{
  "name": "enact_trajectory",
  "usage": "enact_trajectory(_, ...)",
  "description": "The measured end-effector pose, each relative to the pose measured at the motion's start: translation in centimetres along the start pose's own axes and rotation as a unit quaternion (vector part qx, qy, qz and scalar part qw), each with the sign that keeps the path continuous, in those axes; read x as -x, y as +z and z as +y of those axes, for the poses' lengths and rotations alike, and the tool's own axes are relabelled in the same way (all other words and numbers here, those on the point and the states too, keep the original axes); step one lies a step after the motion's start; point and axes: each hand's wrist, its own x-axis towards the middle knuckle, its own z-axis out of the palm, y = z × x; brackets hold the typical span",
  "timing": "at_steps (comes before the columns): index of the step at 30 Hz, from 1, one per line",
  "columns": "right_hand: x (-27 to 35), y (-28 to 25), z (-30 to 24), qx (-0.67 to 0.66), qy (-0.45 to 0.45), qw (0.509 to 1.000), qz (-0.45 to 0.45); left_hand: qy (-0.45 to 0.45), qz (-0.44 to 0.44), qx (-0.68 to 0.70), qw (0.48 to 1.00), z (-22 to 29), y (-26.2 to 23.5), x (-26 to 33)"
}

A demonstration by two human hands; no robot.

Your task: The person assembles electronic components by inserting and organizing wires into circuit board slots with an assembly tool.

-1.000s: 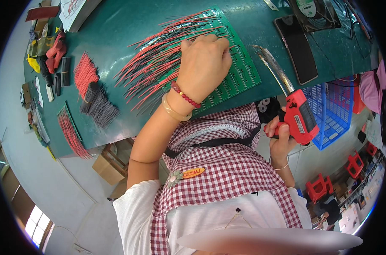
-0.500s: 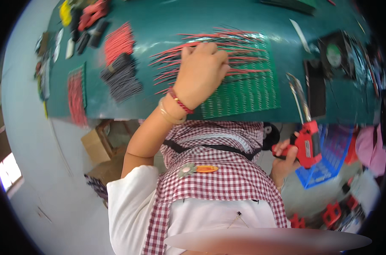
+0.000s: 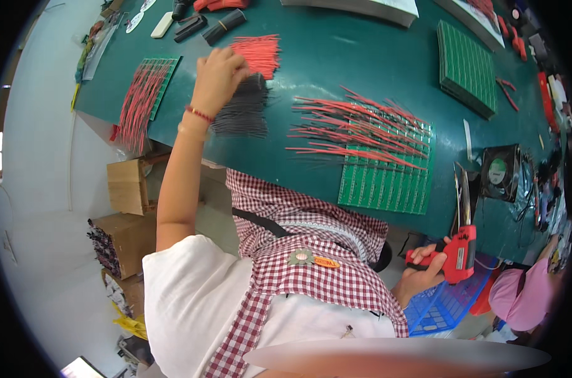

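My left hand [image 3: 219, 79] hovers at the bundles of cut wire, its fingers bent together in a pinch; what they hold, if anything, is hidden. Just below it lies a bundle of black wires [image 3: 242, 113], and behind that a bundle of red wires [image 3: 258, 54]. My right hand [image 3: 424, 268] is wrapped round a red soldering gun [image 3: 460, 255], its long metal tip pointing up past the table's front edge. Between my hands a green circuit board panel [image 3: 387, 186] lies flat, with red and black wires [image 3: 355, 132] across its far part, sticking out leftward.
A second wired board [image 3: 166, 82] lies at the left. Stacked green boards [image 3: 467, 69] stand at the far right, with red-handled pliers [image 3: 508, 94] beside them. A small black fan [image 3: 500, 173] sits near the soldering gun. A blue basket [image 3: 434, 309] is below the table edge.
My left hand has moved left from the wires on the board to the wire bundles. My view has shifted and turned. My right hand still grips the soldering gun.
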Motion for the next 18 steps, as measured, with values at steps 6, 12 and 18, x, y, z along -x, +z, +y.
enact_trajectory(6,-0.9,-0.1,0.0,-0.016,-0.013,1.000,0.022,-0.029,-0.045,0.100,0.994,0.5,0.3,3.1)
enact_trajectory(12,-1.8,1.1,-0.8,-0.036,-0.036,0.999,0.000,0.014,0.070,0.088,0.994,-4.1,5.8,-3.2)
enact_trajectory(18,-0.7,0.9,-0.5,-0.042,-0.040,0.998,0.016,0.098,-0.034,-0.023,0.994,-4.8,6.2,-5.6)
